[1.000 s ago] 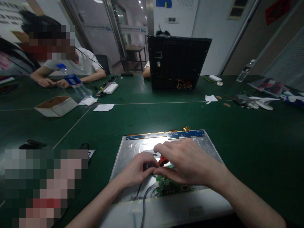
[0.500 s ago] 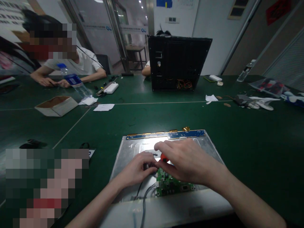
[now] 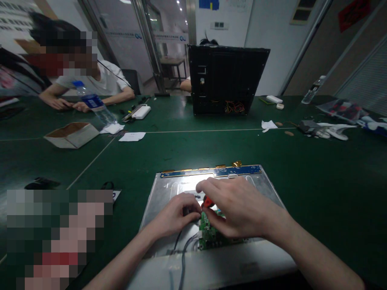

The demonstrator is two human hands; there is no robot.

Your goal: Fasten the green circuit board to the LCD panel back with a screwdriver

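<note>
PCB (image 3: 208, 235) x1 lay on 1 metal panel (image 3: 161, 193), 2 btls (image 3: 94, 102) beyond. R hand (image 3: 238, 205) fingers pinched 1 red item (image 3: 208, 201); L hand (image 3: 175, 213) fingers bent, couldn't tell if pinching.

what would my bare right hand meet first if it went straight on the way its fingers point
Probably the bare left hand: its curled fingers lie just ahead of the right hand, over the flat silver metal panel. Depth is unclear, so the right index might pass above.

A green circuit board (image 3: 207, 233) lies on a silvery panel (image 3: 161, 195) near a red object (image 3: 208, 201).
</note>
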